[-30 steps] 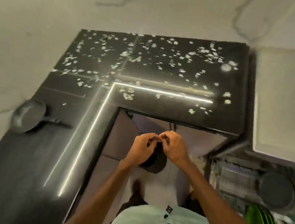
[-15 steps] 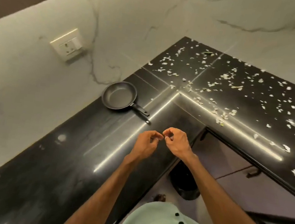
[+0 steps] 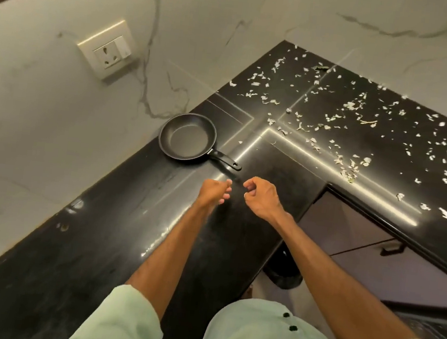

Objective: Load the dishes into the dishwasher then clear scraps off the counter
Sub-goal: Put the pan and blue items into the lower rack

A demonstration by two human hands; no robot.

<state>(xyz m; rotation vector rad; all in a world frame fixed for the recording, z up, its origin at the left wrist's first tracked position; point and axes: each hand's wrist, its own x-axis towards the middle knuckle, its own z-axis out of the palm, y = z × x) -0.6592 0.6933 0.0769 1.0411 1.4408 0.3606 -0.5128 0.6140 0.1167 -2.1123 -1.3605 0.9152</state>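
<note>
We hold both hands over the black countertop (image 3: 91, 243) near its inner corner, a little apart: the left hand (image 3: 214, 192), blurred, has loosely bent fingers holding nothing, and the right hand (image 3: 260, 198) is curled with nothing visible in it. The black frying pan (image 3: 188, 137) sits by the counter's wall edge, its handle pointing towards our hands. Pale scraps (image 3: 333, 120) litter the far corner and right-hand stretch.

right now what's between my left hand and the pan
Head view: only bare counter separates the left hand from the pan, whose handle points toward it.
</note>
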